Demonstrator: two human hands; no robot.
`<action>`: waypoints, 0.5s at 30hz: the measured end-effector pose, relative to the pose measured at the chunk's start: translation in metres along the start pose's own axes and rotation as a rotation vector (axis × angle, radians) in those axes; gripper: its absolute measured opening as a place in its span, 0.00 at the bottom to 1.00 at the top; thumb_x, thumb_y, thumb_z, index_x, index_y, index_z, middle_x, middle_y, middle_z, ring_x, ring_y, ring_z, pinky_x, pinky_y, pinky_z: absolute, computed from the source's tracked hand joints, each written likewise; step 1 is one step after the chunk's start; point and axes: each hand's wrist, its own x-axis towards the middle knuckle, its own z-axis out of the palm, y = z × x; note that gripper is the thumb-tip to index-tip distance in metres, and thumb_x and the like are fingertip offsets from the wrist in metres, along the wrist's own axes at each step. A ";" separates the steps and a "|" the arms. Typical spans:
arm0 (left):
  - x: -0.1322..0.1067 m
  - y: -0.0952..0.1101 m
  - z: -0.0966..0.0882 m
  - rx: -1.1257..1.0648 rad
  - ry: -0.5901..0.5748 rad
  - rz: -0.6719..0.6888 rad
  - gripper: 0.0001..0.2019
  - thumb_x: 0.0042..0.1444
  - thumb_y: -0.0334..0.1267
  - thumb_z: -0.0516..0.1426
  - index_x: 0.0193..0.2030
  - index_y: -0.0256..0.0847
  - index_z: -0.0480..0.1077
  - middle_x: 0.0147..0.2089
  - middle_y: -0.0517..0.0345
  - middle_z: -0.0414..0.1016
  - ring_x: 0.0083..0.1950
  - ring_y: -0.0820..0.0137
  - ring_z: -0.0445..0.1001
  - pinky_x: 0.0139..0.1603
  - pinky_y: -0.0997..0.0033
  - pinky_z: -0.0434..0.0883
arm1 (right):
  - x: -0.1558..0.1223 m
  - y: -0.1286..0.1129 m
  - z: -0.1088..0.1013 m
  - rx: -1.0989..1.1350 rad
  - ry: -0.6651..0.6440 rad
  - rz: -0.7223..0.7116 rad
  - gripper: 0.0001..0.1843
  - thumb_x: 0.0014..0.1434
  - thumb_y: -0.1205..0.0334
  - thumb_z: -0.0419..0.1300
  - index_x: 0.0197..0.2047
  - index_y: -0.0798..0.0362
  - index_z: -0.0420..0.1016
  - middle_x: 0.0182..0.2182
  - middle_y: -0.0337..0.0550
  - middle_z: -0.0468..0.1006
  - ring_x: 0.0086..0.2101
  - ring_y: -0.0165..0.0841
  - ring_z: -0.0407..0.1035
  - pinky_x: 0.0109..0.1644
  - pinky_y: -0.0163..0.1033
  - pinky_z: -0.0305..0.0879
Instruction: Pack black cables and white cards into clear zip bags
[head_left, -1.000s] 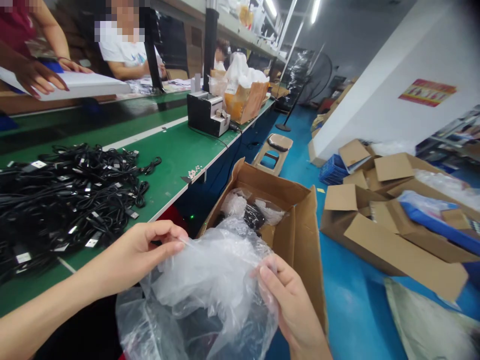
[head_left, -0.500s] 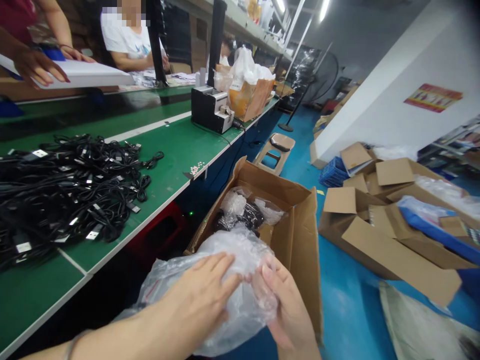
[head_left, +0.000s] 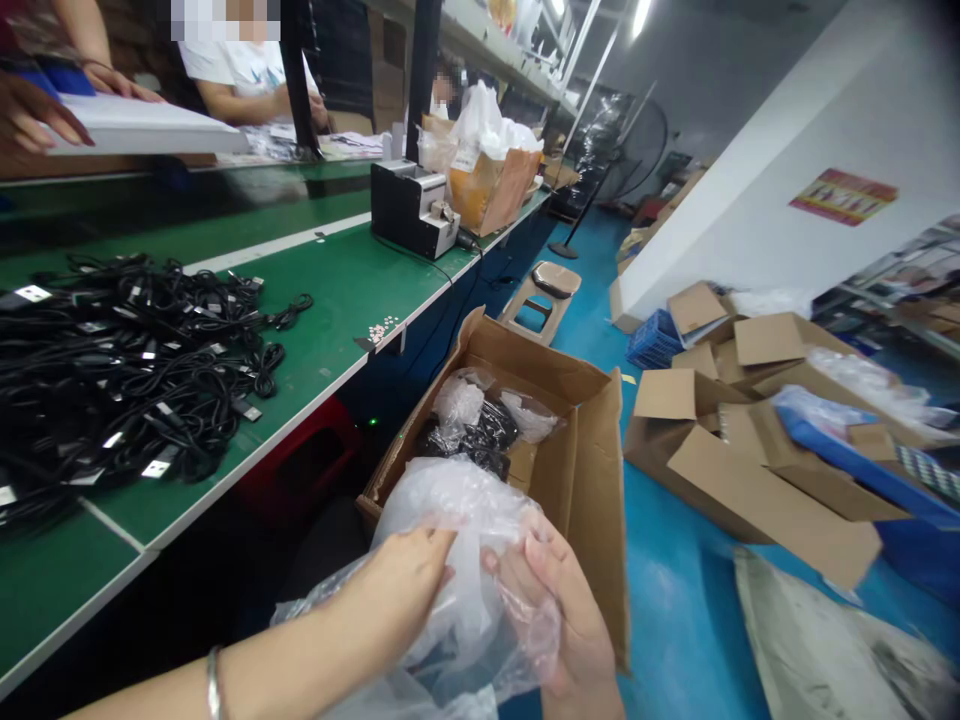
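A crumpled clear plastic bag (head_left: 457, 505) is in front of me, over the near end of an open cardboard box (head_left: 600, 480). My right hand (head_left: 566, 590) grips the bag's right side, with thin film wrapped over its fingers. My left hand (head_left: 405, 585) is closed on the middle of the bag, its fingers bent down and partly hidden in the folds. Inside the box, beyond the bag, are black plastic-wrapped bundles (head_left: 484, 435) and loose clear bags (head_left: 459, 400).
At left, a green-topped bench (head_left: 330, 345) bears a heap of black USB cables (head_left: 150, 370), a small black-and-silver machine (head_left: 416, 210) and a filled carton (head_left: 506, 190). A stool (head_left: 544, 295) stands beyond the box. Open cartons (head_left: 757, 480) are at right. Co-workers sit across the bench.
My left fingers, stretched over the bag before, are now bent down into its folds. My right hand keeps its hold. The view has shifted slightly; a co-worker's hands and white box sit further left.
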 end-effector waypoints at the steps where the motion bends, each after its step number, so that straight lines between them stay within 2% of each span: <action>1: 0.005 -0.002 0.004 0.021 0.011 -0.019 0.12 0.59 0.25 0.49 0.48 0.33 0.68 0.39 0.48 0.78 0.39 0.60 0.78 0.36 0.65 0.73 | 0.000 0.000 0.000 -0.006 0.001 0.006 0.05 0.55 0.65 0.64 0.29 0.52 0.72 0.14 0.27 0.59 0.15 0.22 0.50 0.37 0.33 0.66; 4: 0.012 -0.005 0.008 0.072 0.024 -0.004 0.10 0.57 0.23 0.50 0.40 0.37 0.70 0.30 0.54 0.77 0.31 0.63 0.78 0.29 0.70 0.70 | 0.001 -0.001 -0.001 -0.064 0.027 0.022 0.08 0.52 0.63 0.66 0.27 0.52 0.70 0.17 0.31 0.65 0.17 0.24 0.56 0.34 0.33 0.65; 7: 0.008 -0.010 0.004 0.105 0.051 0.092 0.12 0.58 0.23 0.47 0.35 0.39 0.69 0.31 0.56 0.73 0.27 0.68 0.74 0.26 0.73 0.67 | 0.002 -0.002 -0.004 -0.141 0.060 0.041 0.11 0.52 0.59 0.66 0.25 0.52 0.68 0.20 0.35 0.69 0.20 0.26 0.59 0.27 0.31 0.61; 10: 0.000 -0.020 0.000 0.090 0.078 0.233 0.11 0.61 0.27 0.46 0.32 0.41 0.67 0.34 0.56 0.70 0.30 0.70 0.71 0.29 0.74 0.67 | 0.006 -0.001 -0.008 -0.202 0.063 0.060 0.14 0.53 0.57 0.65 0.25 0.53 0.67 0.19 0.34 0.66 0.19 0.25 0.56 0.25 0.30 0.57; 13: -0.007 -0.030 -0.003 0.032 0.116 0.288 0.13 0.63 0.30 0.43 0.31 0.40 0.66 0.35 0.54 0.69 0.35 0.68 0.71 0.34 0.71 0.68 | 0.011 0.001 -0.010 -0.233 0.077 0.064 0.16 0.53 0.56 0.66 0.24 0.54 0.65 0.18 0.32 0.64 0.20 0.24 0.54 0.26 0.28 0.55; 15: -0.009 -0.034 -0.006 -0.008 0.113 0.312 0.12 0.62 0.30 0.43 0.31 0.41 0.65 0.34 0.56 0.70 0.36 0.68 0.71 0.35 0.72 0.68 | 0.014 0.000 -0.011 -0.285 0.104 0.044 0.17 0.52 0.55 0.66 0.23 0.54 0.64 0.18 0.33 0.65 0.20 0.23 0.55 0.25 0.28 0.55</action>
